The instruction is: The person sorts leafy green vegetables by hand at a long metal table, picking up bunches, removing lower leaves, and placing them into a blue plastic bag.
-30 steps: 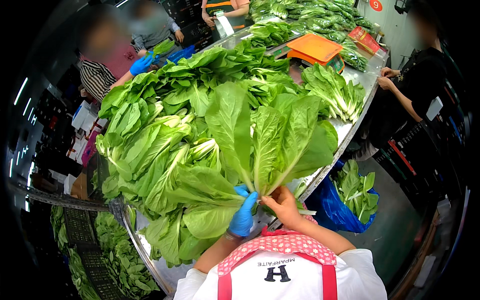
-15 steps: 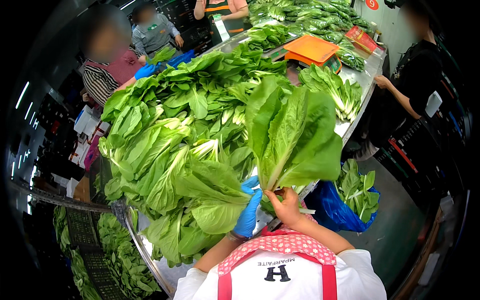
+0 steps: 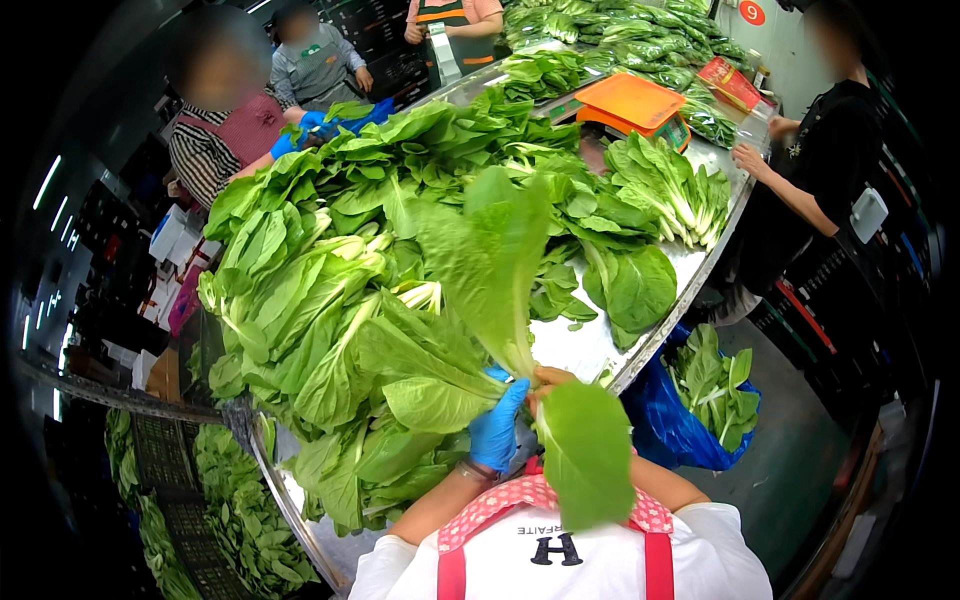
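Note:
My left hand (image 3: 496,430), in a blue glove, is closed around the stem end of a bunch of leafy greens (image 3: 425,375), whose leaves point left over the heap. A large leaf (image 3: 500,270) stands up from the same spot, blurred by motion. My bare right hand (image 3: 552,377) is right beside the glove, closed at the stems. From it a single broad leaf (image 3: 585,455) hangs down toward my apron and hides most of its fingers. Under and beyond my hands lies a big heap of loose leafy greens (image 3: 300,270) on the metal table (image 3: 570,345).
An orange-topped scale (image 3: 630,102) stands at the far right, with bagged greens (image 3: 640,45) behind. A blue bag (image 3: 655,410) of leaves sits below the table's right edge. Crates of greens (image 3: 165,455) are at lower left. Co-workers stand at far left, far side and right.
The upright greens have narrowed and tilted left, and one leaf has swung down over my right hand. That hand has shifted slightly left. The co-worker at right has raised their hands.

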Action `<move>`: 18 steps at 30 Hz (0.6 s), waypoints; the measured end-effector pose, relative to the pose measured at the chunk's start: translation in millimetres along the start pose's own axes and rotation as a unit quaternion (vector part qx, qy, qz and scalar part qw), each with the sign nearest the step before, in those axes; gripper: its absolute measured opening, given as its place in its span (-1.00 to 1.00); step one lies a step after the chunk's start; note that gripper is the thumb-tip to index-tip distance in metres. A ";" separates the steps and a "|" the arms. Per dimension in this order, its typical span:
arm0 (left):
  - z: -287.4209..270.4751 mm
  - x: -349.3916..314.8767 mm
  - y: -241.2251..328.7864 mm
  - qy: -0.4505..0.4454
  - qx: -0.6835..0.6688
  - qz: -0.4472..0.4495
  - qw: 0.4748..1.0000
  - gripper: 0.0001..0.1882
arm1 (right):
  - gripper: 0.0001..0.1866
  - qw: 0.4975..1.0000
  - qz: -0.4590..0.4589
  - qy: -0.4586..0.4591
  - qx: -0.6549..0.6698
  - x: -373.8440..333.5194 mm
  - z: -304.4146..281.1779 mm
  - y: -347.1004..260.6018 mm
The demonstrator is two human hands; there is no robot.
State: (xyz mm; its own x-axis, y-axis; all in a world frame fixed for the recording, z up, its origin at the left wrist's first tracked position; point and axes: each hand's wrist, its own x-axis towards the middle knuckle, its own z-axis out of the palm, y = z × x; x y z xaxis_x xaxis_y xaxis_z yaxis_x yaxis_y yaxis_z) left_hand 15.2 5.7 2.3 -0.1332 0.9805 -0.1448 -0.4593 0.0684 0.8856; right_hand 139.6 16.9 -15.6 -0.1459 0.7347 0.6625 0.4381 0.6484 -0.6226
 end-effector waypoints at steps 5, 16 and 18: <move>-6.9 18.0 -1.9 0.090 -0.042 -0.037 0.994 -0.73 | -0.85 0.984 0.058 0.028 0.164 3.6 8.4 -1.1; -17.4 15.3 10.2 -0.056 -0.142 -0.125 0.980 -0.73 | -0.53 0.675 0.490 -0.126 0.537 27.4 -13.4 8.6; -20.8 17.2 10.0 -0.063 -0.118 -0.133 0.982 -0.74 | -0.55 0.703 0.467 -0.131 0.520 29.8 -16.1 7.3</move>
State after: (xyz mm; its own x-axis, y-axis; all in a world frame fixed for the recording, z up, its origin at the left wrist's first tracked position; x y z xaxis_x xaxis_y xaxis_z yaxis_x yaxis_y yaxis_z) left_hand -9.9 19.4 -0.5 0.1226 0.9497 -0.2881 -0.6565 0.2953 0.6941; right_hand 152.8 40.3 6.3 -0.4435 0.8600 -0.2525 -0.4146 -0.4466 -0.7929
